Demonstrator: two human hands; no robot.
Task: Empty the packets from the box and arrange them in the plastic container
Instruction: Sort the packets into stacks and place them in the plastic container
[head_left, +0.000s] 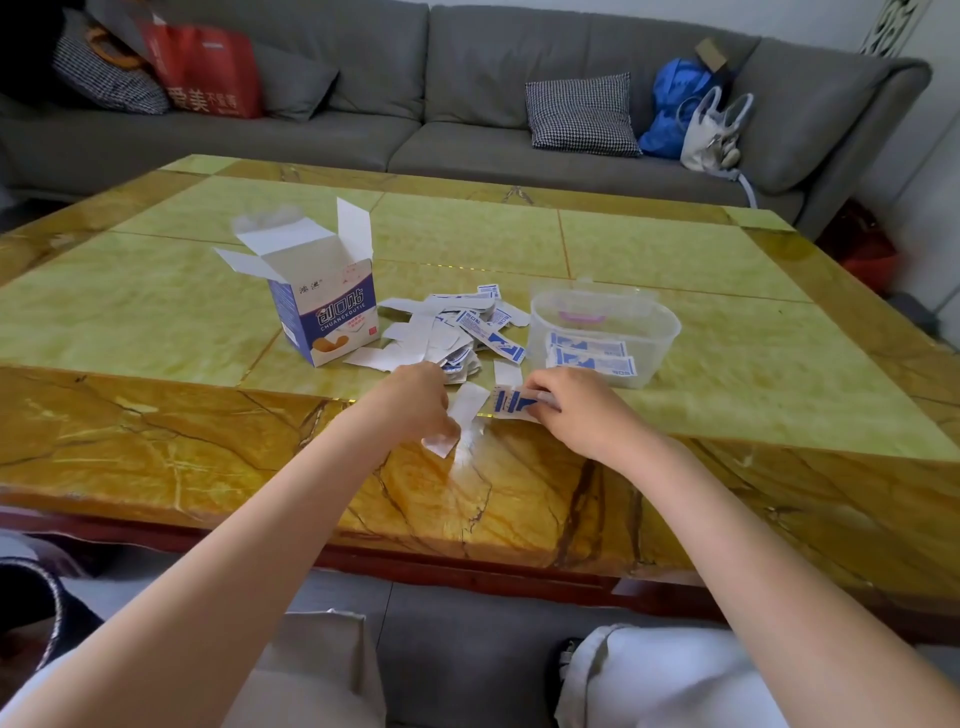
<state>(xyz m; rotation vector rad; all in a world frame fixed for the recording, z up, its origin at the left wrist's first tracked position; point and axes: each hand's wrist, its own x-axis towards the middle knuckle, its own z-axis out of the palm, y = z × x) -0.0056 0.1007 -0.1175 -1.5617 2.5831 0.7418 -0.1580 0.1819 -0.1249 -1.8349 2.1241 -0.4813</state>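
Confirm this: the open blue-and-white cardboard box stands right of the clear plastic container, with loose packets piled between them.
Wrong on one point: in the head view the blue-and-white cardboard box stands left of the clear plastic container. The loose packets do lie between them.

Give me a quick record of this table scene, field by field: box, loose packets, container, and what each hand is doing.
box: open box standing upright on the table, flaps up, left of the pile
loose packets: pile of packets scattered between box and container
container: clear plastic container to the right, a few packets laid flat inside
left hand: left hand pinches a white packet near the table's front edge
right hand: right hand holds a blue-printed packet just in front of the container
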